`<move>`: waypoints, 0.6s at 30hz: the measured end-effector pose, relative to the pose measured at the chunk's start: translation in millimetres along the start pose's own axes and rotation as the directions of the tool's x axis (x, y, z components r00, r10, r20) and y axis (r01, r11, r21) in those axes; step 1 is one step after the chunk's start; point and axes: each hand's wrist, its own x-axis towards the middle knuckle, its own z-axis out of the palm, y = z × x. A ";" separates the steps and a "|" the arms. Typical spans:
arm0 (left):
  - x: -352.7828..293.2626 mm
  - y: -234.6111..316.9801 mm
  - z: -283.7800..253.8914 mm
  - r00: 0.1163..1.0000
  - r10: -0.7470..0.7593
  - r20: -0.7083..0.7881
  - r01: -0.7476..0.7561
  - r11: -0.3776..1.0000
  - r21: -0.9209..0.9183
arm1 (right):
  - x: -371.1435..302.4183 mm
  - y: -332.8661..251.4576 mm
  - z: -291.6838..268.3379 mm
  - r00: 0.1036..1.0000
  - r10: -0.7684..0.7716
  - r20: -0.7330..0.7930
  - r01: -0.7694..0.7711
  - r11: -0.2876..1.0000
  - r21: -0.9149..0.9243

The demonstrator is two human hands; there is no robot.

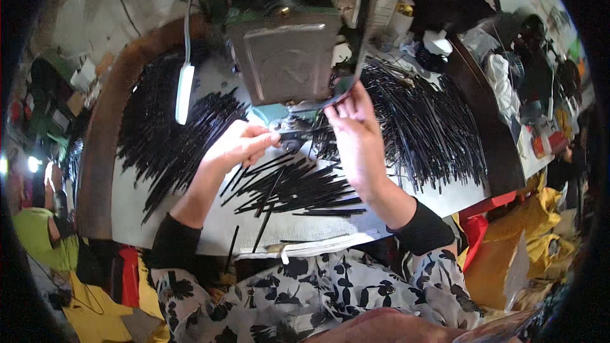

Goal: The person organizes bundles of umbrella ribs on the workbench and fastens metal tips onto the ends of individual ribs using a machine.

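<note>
My left hand [236, 147] is closed in a pinch on one end of a thin black strip [297, 133]. The strip runs sideways under the head of a green-grey machine [284, 57], in a small patch of bright light. My right hand [359, 141] is raised at the strip's other side, its fingertips drawn together by a curved metal piece [309, 105] on the machine. What those fingertips grip is too small to tell. Below both hands, a loose heap of black strips [289, 187] lies on the white tabletop [330, 223].
Large piles of black strips flank the machine, one to the left [168, 133] and one to the right [422, 127]. A lit lamp [184, 95] hangs at the left. Dark brown boards [98, 152] edge the table. Yellow sacks [524, 222] lie at the right; another person's hand [53, 176] shows far left.
</note>
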 end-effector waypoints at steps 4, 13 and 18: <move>4.1 0.7 8.8 0.997 0.022 0.068 -0.017 0.997 -0.076 | -10.9 -1.5 0.7 0.996 0.085 -0.013 -0.085 0.996 0.029; -2.5 9.9 14.5 0.995 -0.057 0.078 0.061 0.997 -0.045 | -3.1 -19.2 -19.4 0.994 -0.060 0.092 0.083 0.957 -0.278; -11.3 10.6 22.7 0.983 -0.135 0.122 0.133 0.991 0.022 | 8.7 -20.9 -25.9 0.960 -0.208 0.188 0.278 0.787 -0.550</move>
